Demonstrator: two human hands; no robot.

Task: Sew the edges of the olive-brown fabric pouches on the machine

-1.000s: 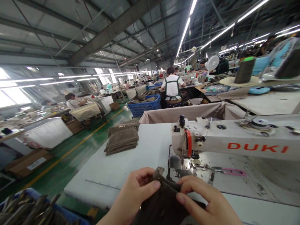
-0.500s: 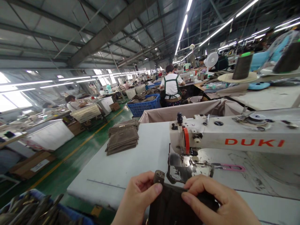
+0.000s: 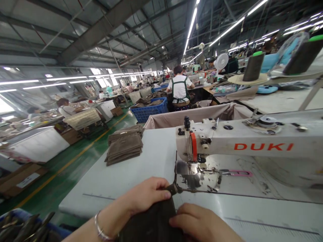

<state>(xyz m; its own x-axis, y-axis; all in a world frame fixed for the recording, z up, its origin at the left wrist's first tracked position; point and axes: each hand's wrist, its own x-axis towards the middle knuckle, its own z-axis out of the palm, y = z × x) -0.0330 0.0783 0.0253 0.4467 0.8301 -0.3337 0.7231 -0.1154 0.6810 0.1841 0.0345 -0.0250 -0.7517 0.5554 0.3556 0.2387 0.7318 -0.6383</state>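
A dark brown fabric piece (image 3: 152, 220) with a small folded tab at its upper corner lies between my hands, at the front edge of the sewing table (image 3: 141, 168). My left hand (image 3: 146, 196) pinches that corner, thumb on top, close to the tab (image 3: 173, 189). Lower down, my right hand (image 3: 198, 222) grips the right edge of the same fabric. Just beyond is the white sewing machine (image 3: 239, 134), its metal needle plate (image 3: 193, 181) a short way from the tab. The fabric's lower part runs out of view.
Flat brown fabric pieces (image 3: 124, 144) are stacked on the table's left. Pink-handled snips (image 3: 237, 172) lie under the machine arm. A blue crate (image 3: 65, 232) of brown pieces stands lower left. Thread cones (image 3: 253, 67) stand at right. A co-worker (image 3: 179, 87) sits ahead.
Both hands have moved left in view with the fabric, and the tab has turned toward the needle plate. My right hand has slid lower along the edge. The camera view has shifted slightly right.
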